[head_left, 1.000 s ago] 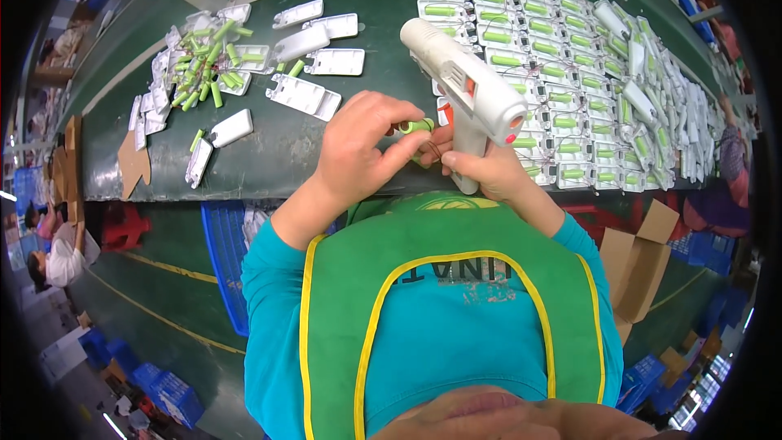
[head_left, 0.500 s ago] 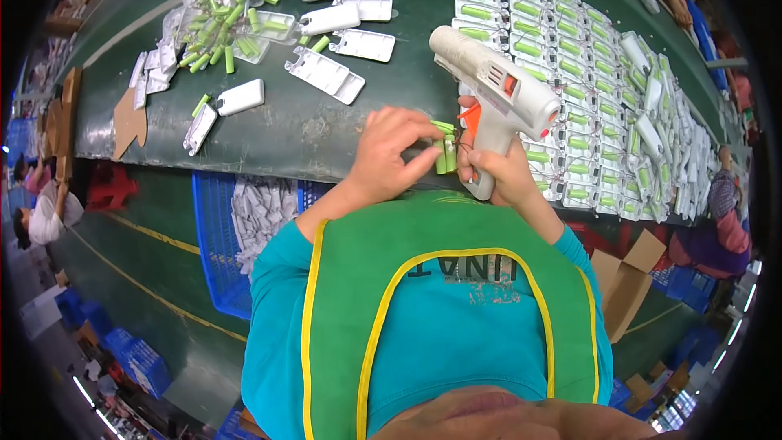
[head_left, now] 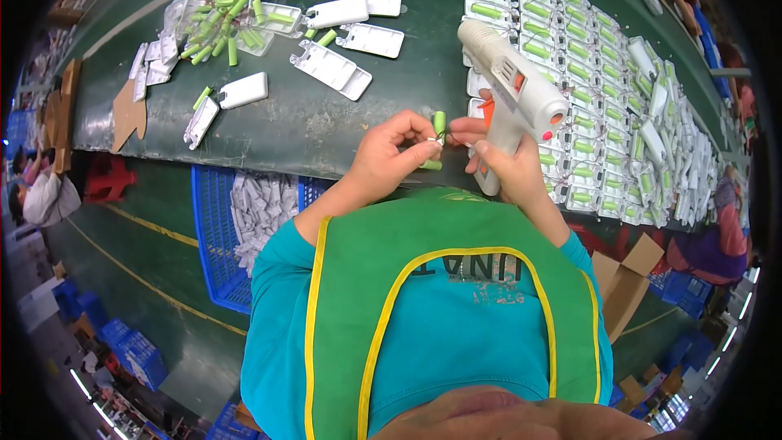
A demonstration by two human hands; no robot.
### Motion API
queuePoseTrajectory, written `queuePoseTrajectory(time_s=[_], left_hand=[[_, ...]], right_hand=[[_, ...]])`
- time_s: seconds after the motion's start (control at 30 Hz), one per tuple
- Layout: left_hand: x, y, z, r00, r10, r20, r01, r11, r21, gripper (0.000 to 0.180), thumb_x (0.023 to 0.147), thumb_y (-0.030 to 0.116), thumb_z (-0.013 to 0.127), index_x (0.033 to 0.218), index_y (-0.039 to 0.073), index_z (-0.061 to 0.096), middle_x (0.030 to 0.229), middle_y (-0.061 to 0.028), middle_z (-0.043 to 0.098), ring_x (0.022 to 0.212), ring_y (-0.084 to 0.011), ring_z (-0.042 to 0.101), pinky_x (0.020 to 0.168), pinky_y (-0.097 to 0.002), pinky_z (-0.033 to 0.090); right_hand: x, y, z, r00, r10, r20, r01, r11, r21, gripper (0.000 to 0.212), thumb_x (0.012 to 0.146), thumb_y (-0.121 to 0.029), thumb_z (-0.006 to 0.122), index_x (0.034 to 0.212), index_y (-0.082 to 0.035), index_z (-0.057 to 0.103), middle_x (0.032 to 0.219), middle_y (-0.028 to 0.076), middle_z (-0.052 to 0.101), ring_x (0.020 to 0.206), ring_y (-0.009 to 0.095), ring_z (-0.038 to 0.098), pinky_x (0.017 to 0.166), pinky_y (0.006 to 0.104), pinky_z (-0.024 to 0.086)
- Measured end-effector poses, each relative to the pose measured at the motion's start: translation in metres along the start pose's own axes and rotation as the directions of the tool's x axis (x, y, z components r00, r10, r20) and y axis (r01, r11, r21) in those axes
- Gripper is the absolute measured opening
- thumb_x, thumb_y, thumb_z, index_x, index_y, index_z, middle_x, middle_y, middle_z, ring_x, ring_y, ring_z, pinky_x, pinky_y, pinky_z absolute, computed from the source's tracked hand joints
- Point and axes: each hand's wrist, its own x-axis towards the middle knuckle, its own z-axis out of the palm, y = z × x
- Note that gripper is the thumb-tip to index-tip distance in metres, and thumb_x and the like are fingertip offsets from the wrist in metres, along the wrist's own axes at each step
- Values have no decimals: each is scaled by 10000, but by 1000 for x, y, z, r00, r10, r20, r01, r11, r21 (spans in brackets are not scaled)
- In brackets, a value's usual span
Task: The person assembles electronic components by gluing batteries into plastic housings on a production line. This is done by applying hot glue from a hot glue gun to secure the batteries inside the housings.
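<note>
My left hand (head_left: 389, 148) is closed in a pinch at the table's near edge, thumb and forefinger on the thin wires of a green battery (head_left: 440, 123). A second green piece (head_left: 430, 165) peeks out below the fingers; whether it belongs to the same one is hidden. My right hand (head_left: 518, 169) grips a white glue gun (head_left: 521, 90) with an orange trigger, its rear end toward me. Its outstretched fingers meet the left fingertips at the wires. Left of the gun lie several empty white plastic shells (head_left: 330, 69).
Loose green batteries (head_left: 232, 50) are heaped at the far left. Rows of white shells with batteries (head_left: 580, 118) cover the right side of the table. A blue crate (head_left: 213, 265) of white pieces stands below the near edge; an opened cardboard box (head_left: 623, 285) is at lower right.
My left fingers have closed from a loose spread into a pinch at the wires. The glue gun has shifted slightly right, and the green battery has turned between my hands.
</note>
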Motion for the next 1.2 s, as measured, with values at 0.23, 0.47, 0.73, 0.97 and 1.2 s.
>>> queuePoseTrajectory(time_s=[0.23,0.47,0.73,0.97,1.2], left_hand=[[3,-7,0,993,-105,50,114,961,-251,95,930,99,602,968,13,581,827,-30,616,770,-92,587,691,-237,483],[5,-7,2,987,-110,121,141,947,-289,133,951,151,590,972,19,592,806,-12,594,748,-77,545,686,-219,435],[8,-11,-1,960,-129,249,229,873,-430,131,929,169,622,931,47,577,807,18,561,729,-54,496,658,-213,395],[8,-3,1,953,-171,250,259,887,-383,156,862,132,691,937,69,570,825,37,537,753,-42,470,669,-220,385],[8,-7,8,974,220,44,-225,946,235,117,851,33,659,902,33,553,886,-10,565,815,-77,508,686,-244,423]], right_hand=[[-4,8,-2,991,-136,1,134,971,-198,684,769,-21,746,1349,-34,385,1112,92,608,1022,130,597,857,293,499],[0,-2,12,999,53,5,-51,982,-183,744,771,-53,748,1396,-38,345,1178,86,574,1068,152,582,875,305,499],[3,7,5,999,-21,25,25,978,-209,339,778,-60,687,1089,-20,556,894,38,637,796,110,612,690,266,500],[3,3,7,998,10,66,-8,1000,-24,556,780,-56,666,1293,-26,453,852,41,605,735,98,576,644,247,470],[4,7,3,998,43,47,-45,997,59,670,746,-20,666,1356,-30,389,818,50,572,679,109,549,615,259,473]])
